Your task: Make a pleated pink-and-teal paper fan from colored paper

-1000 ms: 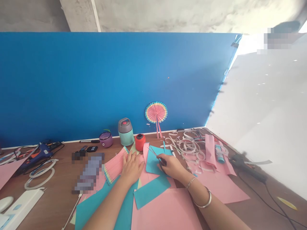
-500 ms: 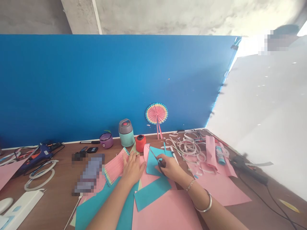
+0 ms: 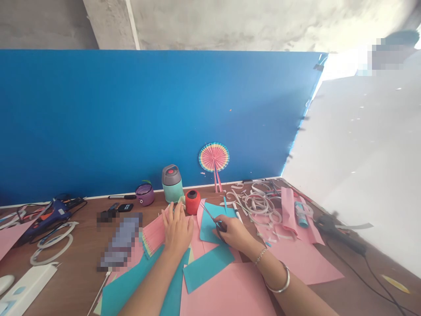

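My left hand (image 3: 177,230) lies with its fingers stretched out over the right end of a pleated pink paper (image 3: 154,231) with a yellow and blue edge. In my right hand (image 3: 234,231) is a pair of dark-handled scissors (image 3: 210,214), blades pointing up and left over a blue paper sheet (image 3: 206,228). Just beyond my left fingertips stands a red thread spool (image 3: 192,202). Below the hands, a cut blue paper strip (image 3: 208,268) overlaps a large pink sheet (image 3: 223,294).
A round pleated fan (image 3: 214,157) leans on the blue partition (image 3: 131,109). Behind the hands stand a mint flask (image 3: 173,186) and a purple cup (image 3: 144,194). Curled white strips (image 3: 258,202) and a glue gun (image 3: 342,237) lie right; another glue gun (image 3: 59,213) lies left.
My left hand has shifted slightly left on the pleated paper, its fingers lying nearer the spool's left side. The scissors stay in my right hand in nearly the same place.
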Demonstrator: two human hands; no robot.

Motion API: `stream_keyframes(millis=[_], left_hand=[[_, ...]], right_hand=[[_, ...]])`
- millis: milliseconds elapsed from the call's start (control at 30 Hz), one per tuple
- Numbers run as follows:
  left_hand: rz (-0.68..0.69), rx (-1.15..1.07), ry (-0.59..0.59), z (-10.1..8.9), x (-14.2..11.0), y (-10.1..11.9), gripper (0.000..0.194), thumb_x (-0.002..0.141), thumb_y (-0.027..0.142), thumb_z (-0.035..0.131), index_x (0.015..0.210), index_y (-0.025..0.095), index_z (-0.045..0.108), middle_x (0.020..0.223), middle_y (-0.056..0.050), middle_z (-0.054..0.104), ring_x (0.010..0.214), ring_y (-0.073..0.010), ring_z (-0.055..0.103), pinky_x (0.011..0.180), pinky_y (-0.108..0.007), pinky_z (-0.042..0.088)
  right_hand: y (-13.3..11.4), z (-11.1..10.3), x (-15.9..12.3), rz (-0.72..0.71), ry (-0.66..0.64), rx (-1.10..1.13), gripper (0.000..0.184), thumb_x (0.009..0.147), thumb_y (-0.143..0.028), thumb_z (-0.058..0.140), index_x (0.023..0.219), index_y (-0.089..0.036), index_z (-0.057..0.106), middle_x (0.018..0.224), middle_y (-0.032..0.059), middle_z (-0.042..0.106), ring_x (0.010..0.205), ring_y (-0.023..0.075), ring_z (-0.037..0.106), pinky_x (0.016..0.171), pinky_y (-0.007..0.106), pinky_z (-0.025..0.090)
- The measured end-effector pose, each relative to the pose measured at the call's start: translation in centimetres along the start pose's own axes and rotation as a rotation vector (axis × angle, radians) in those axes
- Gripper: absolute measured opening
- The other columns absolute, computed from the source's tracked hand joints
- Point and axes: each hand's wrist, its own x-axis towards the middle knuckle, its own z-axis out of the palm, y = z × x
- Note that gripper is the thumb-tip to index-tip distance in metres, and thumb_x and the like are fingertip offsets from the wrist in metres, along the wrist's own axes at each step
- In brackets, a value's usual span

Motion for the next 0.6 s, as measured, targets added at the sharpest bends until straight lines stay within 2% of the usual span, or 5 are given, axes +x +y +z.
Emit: stream_keyframes(millis=[200,300,433,600], left_hand=[[-0.083,-0.109,0.148,-0.4,0.2,-0.4,0.050,0.089,0.029,0.035,0.135,0.008,0.035,0.134,-0.021,0.044,0.124,-0.0337,0.041,0.103,-0.051,0.032],[-0.115,-0.106,0.196,-0.5,0.2,-0.5,0.052,0.089,0.028,0.035,0.138,0.011,0.028,0.136,-0.021,0.040,0.125,-0.0326,0.040,0.105,-0.053,0.027],[-0.155,-0.082,0.275,-0.6,0.0,-0.5,0.059,0.090,0.026,0.035,0.142,0.011,0.013,0.140,-0.022,0.032,0.132,-0.0315,0.031,0.109,-0.055,0.018],[-0.103,-0.139,0.317,-0.4,-0.1,-0.6,0.063,0.088,0.023,0.036,0.143,0.009,0.007,0.144,-0.024,0.023,0.138,-0.0316,0.020,0.111,-0.055,0.015]], right_hand=[[0.7,0.2,0.2,0.000,0.057,0.004,0.024,0.075,-0.026,0.057,0.097,-0.021,0.064,0.061,-0.0018,0.057,0.054,0.0133,0.049,0.050,0.022,0.029],[1.0,0.2,0.3,0.021,0.088,0.038,0.022,0.076,-0.027,0.056,0.097,-0.022,0.063,0.057,-0.0031,0.054,0.051,0.0128,0.047,0.049,0.022,0.029],[1.2,0.1,0.5,0.046,0.136,0.056,0.020,0.077,-0.030,0.055,0.094,-0.022,0.062,0.054,-0.0042,0.051,0.050,0.0135,0.047,0.050,0.023,0.031],[1.8,0.3,0.7,0.075,0.182,0.132,0.022,0.077,-0.035,0.054,0.093,-0.021,0.061,0.053,-0.0043,0.050,0.049,0.0137,0.045,0.050,0.024,0.033]])
